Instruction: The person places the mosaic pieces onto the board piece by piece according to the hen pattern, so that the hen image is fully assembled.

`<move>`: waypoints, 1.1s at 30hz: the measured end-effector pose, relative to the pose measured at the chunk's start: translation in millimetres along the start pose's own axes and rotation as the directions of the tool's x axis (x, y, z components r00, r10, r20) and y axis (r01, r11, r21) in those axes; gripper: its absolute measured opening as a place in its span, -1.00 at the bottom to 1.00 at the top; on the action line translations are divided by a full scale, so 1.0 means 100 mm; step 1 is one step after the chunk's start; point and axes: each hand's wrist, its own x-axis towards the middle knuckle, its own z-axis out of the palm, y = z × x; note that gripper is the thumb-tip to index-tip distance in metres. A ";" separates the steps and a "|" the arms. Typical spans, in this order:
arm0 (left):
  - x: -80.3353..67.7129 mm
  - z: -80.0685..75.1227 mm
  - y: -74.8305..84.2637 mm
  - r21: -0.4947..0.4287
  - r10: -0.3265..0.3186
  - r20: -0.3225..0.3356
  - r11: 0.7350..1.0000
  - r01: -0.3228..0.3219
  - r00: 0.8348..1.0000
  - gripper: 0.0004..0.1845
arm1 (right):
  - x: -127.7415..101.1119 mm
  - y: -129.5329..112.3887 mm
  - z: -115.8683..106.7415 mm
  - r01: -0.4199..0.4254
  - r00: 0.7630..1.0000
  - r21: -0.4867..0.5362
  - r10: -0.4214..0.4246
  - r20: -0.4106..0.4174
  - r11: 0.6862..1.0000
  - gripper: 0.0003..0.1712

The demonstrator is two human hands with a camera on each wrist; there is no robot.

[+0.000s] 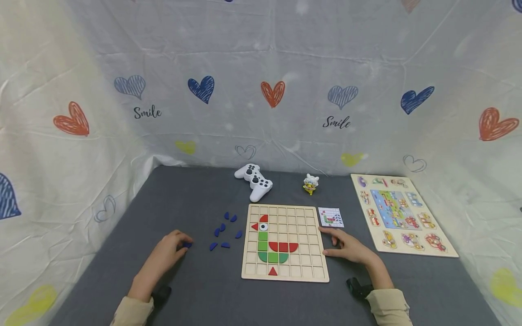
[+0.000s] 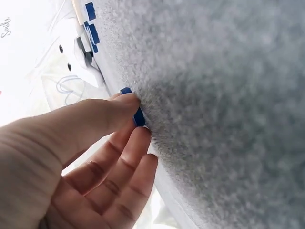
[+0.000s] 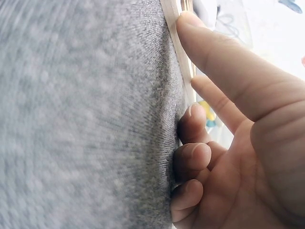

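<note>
My left hand (image 1: 164, 254) pinches a small blue half-round piece (image 2: 138, 117) between thumb and fingers, close over the grey cloth, left of the other blue pieces. The wooden grid board (image 1: 307, 260) bears a bird-like figure: a red beak and crest, an eye tile (image 1: 263, 227), green neck and belly pieces (image 1: 263, 245), a red row (image 1: 283, 247) and a red triangle (image 1: 273, 271) at the bottom. At the board's right edge, my right hand (image 1: 346, 246) touches the side with thumb and index finger. Its other fingers are bent beneath, against the cloth.
Several loose blue pieces (image 1: 225, 245) lie left of the board. A picture card (image 1: 331, 218) is at its upper right. Behind stand a white game controller (image 1: 258, 181) and a small figurine (image 1: 311, 183). A wooden picture puzzle (image 1: 383, 242) lies at the right.
</note>
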 end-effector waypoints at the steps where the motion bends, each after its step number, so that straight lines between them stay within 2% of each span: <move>1: 0.00 0.00 0.00 0.009 -0.002 -0.002 1.000 0.002 1.000 -0.80 | 0.00 0.00 0.00 0.000 1.000 -0.001 0.000 0.000 1.000 -0.21; 9: 0.03 -0.01 0.12 0.064 -0.004 -0.006 0.998 0.004 1.000 -0.84 | 0.00 0.00 0.00 0.010 1.000 -0.007 -0.010 -0.002 1.000 -0.21; 18: 0.07 0.07 0.30 0.106 0.024 -0.041 0.994 -0.020 0.999 -0.83 | 0.00 -0.02 0.00 0.005 1.000 0.002 -0.005 0.000 1.000 -0.21; 33: 0.23 0.28 0.67 0.070 0.087 -0.067 0.994 -0.082 0.994 -0.81 | -0.01 -0.02 -0.01 0.038 0.999 0.004 -0.038 -0.001 0.999 -0.23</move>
